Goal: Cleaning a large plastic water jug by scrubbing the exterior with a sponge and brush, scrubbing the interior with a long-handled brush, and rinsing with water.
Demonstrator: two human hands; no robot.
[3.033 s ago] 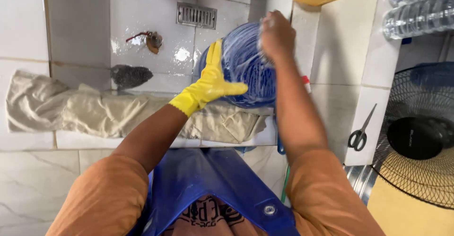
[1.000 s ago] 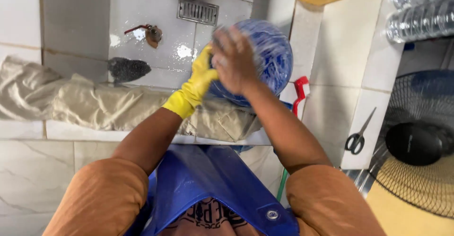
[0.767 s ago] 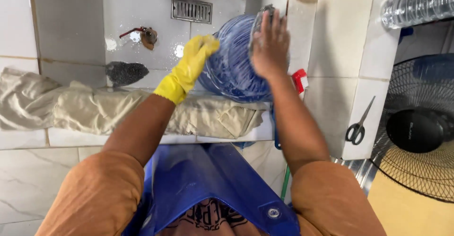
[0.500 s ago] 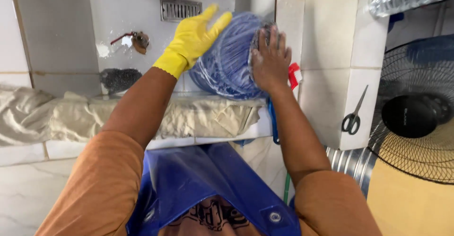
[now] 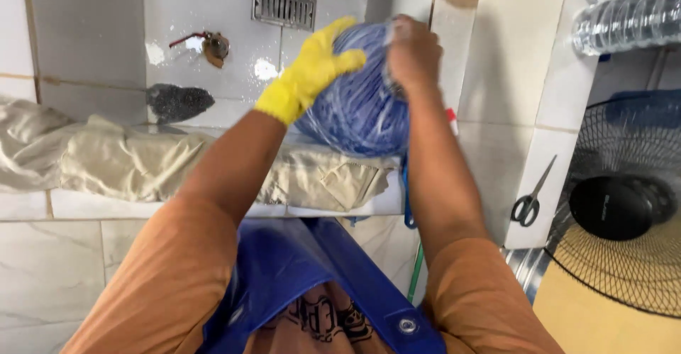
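Steadying the blue ribbed jug (image 5: 358, 98) on the cloth-covered ledge (image 5: 177, 173), near its right end, our gloved left hand (image 5: 316, 67) lies spread open against it; our bare right hand (image 5: 411, 52) seemingly presses something pale there.

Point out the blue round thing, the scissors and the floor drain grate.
blue round thing (image 5: 358, 113), head view, on its ribbed side between the hands.
scissors (image 5: 529, 199), head view, near the pivot above the black handles.
floor drain grate (image 5: 284, 8), head view, middle of the slotted metal.

One blue jug (image 5: 358, 95), one scissors (image 5: 528, 201), two hands.
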